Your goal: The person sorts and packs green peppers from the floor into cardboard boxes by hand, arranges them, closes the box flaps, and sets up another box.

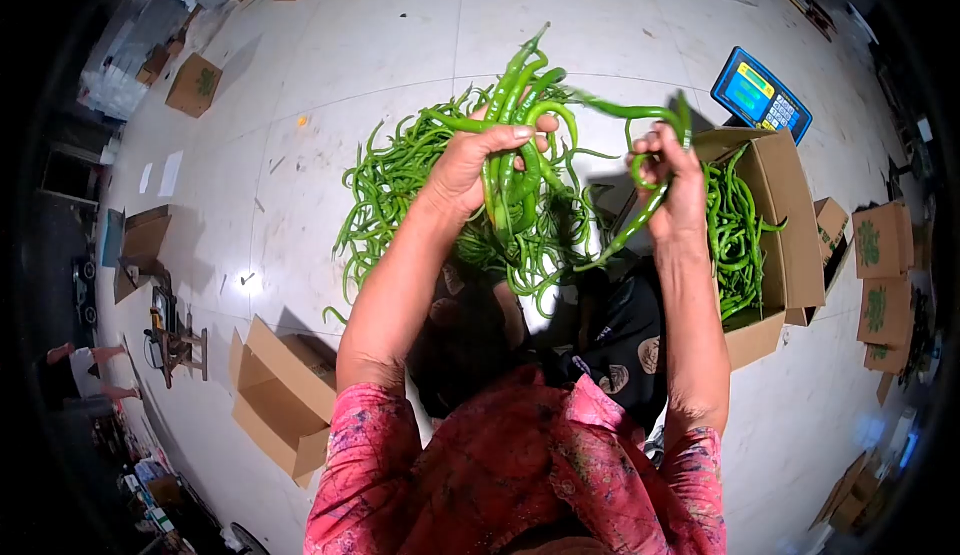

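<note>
My left hand [480, 160] is closed round a bunch of long green chili peppers [515, 105], held up over the heap. Curled green peppers [650, 112] are gripped in my right hand [668, 175], to the right of the bunch; one reaches up and left, another hangs down and left. Beneath my hands, a big heap of green peppers [385, 190] is spread on the floor, partly hidden by my left arm and the bunch. Near my right forearm stands an open cardboard box [790, 215] with more peppers [735, 235] inside.
A blue scale display [762, 95] with a keypad stands behind the filled box. An open cardboard box [285, 395] lies on the floor at my left. Further boxes [884, 270] are stacked at the right, and one box [194, 86] sits at the far left. A person's legs [108, 373] show at the left edge.
</note>
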Demonstrator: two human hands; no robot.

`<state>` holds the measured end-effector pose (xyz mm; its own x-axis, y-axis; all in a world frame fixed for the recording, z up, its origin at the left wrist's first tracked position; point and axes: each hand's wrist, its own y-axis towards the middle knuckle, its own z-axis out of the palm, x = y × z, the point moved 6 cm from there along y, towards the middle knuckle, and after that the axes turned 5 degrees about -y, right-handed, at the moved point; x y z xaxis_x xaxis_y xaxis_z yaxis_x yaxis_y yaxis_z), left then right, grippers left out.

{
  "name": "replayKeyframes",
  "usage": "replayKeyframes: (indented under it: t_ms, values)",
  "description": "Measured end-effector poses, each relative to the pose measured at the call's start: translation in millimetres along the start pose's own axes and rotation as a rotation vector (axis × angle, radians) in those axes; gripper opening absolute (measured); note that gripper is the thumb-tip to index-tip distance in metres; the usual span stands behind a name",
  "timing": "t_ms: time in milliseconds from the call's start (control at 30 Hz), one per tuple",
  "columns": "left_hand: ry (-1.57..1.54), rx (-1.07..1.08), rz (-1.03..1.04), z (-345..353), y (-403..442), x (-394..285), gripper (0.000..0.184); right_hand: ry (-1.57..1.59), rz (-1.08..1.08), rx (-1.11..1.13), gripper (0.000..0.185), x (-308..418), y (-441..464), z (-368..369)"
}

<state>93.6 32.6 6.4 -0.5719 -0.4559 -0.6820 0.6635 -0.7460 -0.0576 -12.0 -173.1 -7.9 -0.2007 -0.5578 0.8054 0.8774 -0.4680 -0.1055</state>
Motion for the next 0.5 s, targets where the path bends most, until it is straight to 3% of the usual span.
replayKeyframes:
  t_ms: [67, 233, 333, 433, 500]
  values:
    - [0.042, -0.01, 0.036, 2, -3, 0, 0.055, 0.155, -0.024, -0.016, 0.016, 5, 1, -7]
    - [0.044, -0.104, 0.06, -4, 3, 6, 0.052, -0.305, 0.013, -0.087, 0.02, 7, -15, 8]
    - [0.073, -0.087, 0.021, 9, 2, 13, 0.043, -0.481, 0.048, 0.14, 0.039, -3, -24, 36]
    - [0.052, -0.076, -0.001, 20, 3, 27, 0.048, -0.536, 0.095, 0.25, 0.055, -26, -22, 56]
    - [0.078, -0.011, 0.027, 30, 1, 27, 0.05, -0.605, 0.106, 0.271, 0.056, -26, -22, 55]
